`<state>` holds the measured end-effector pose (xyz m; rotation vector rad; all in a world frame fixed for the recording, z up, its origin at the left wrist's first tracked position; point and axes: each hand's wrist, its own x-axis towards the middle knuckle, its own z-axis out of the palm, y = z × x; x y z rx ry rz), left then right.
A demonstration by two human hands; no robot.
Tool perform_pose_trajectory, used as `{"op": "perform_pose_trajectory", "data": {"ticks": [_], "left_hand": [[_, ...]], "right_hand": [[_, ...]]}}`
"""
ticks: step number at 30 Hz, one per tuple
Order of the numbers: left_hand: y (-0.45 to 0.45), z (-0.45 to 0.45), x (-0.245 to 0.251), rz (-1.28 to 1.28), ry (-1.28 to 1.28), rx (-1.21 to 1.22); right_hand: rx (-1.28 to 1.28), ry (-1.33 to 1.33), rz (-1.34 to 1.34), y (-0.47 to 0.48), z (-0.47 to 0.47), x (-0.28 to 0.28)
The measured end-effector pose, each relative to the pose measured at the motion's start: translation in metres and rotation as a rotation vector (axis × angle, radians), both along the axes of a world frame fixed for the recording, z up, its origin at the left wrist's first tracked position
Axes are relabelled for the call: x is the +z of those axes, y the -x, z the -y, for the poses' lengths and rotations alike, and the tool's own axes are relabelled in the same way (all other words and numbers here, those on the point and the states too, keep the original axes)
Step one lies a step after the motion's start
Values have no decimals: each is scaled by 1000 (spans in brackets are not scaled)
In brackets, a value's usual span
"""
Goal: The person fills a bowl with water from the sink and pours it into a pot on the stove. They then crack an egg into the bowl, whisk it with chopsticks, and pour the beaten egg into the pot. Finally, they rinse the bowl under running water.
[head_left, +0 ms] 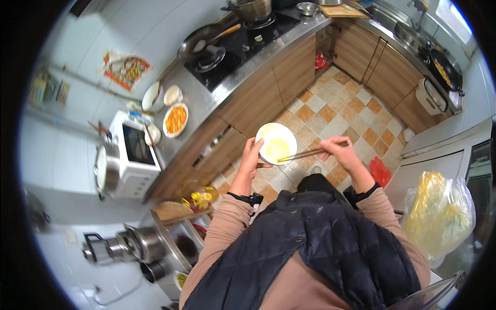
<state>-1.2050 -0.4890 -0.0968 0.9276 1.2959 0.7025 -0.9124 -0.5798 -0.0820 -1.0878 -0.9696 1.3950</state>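
My left hand [252, 155] grips a white bowl [264, 133] by its left side, thumb at the rim and fingers beneath. A pale yellow liquid, like beaten egg, [279, 146] lies inside it. In my right hand [338, 150] is a pair of chopsticks [306, 154], held near their thick ends. Their tips dip into the yellow liquid at the bowl's lower edge. Both hands hold these things in the air in front of my body, above the tiled floor [318, 123].
A counter [201, 101] runs along the left with a gas hob [232, 54], a wok [199, 40] and a plate of shredded orange food [176, 120]. A microwave [135, 151] stands further left. Plastic bags [440, 217] hang at right. A black pan [445, 69] sits far right.
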Motion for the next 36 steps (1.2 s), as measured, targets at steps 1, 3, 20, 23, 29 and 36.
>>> {"op": "perform_pose_trajectory", "data": {"ticks": [1, 3, 20, 23, 29, 36], "left_hand": [[-12, -20, 4, 13, 3, -9], [-47, -69, 11, 73, 19, -27], [-284, -373, 8, 309, 56, -299], [-322, -416, 20, 321, 48, -333], [-382, -478, 25, 309, 53, -295], [-425, -510, 52, 247, 12, -113]], "right_hand": [[-53, 31, 85, -10, -20, 4], [-174, 72, 261, -41, -68, 15], [-371, -25, 314, -230, -311, 87], [-386, 40, 393, -248, -350, 106], [-274, -307, 726, -289, -426, 110], [-67, -265, 379, -350, -513, 117]]}}
